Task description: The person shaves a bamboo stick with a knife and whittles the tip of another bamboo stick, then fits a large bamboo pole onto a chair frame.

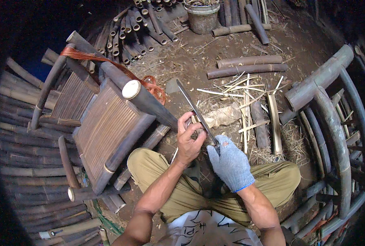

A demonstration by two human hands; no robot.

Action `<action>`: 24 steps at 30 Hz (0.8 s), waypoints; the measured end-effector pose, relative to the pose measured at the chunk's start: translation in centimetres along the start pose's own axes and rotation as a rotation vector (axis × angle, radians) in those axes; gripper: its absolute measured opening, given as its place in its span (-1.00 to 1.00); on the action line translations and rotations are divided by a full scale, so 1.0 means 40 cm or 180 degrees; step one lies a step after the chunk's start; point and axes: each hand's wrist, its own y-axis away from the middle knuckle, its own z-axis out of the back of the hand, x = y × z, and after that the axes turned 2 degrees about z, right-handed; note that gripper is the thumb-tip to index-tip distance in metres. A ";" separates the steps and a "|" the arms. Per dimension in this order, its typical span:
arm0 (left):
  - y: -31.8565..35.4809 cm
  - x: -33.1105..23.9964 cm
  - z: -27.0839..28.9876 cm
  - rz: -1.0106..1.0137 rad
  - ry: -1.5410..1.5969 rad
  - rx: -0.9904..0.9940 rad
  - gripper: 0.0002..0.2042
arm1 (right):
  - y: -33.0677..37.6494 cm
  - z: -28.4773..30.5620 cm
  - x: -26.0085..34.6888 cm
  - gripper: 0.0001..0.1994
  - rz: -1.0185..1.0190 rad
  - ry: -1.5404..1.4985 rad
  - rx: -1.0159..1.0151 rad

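Note:
My right hand [231, 163], in a grey knit glove with a hole at one fingertip, grips the handle of a long dark knife [194, 107]. Its blade points up and away from me. My bare left hand [189, 139] pinches a small pale piece of bamboo [195, 120] against the blade, just above my knees. I sit cross-legged in olive trousers on the dirt floor.
A bamboo chair [108, 127] lies on its side at my left, with orange cord [149, 84] behind it. Split bamboo strips [248, 106] and short poles [248, 65] litter the ground ahead. A curved bamboo frame [334, 123] stands at right; stacked poles [22, 172] at left; a bucket [202, 16] far back.

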 end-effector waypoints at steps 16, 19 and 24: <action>-0.007 -0.008 -0.009 0.0086 0.0108 -0.0064 -0.80 | 0.000 0.006 0.004 -0.69 0.0158 0.0272 -0.0082; -0.008 -0.010 -0.011 0.0086 0.0131 -0.0095 -0.80 | -0.002 0.008 0.007 -0.69 0.0217 0.0396 -0.0132; -0.008 -0.006 -0.013 0.0130 0.0107 -0.0190 -0.81 | -0.009 0.007 0.001 -0.68 0.0101 0.0238 -0.0010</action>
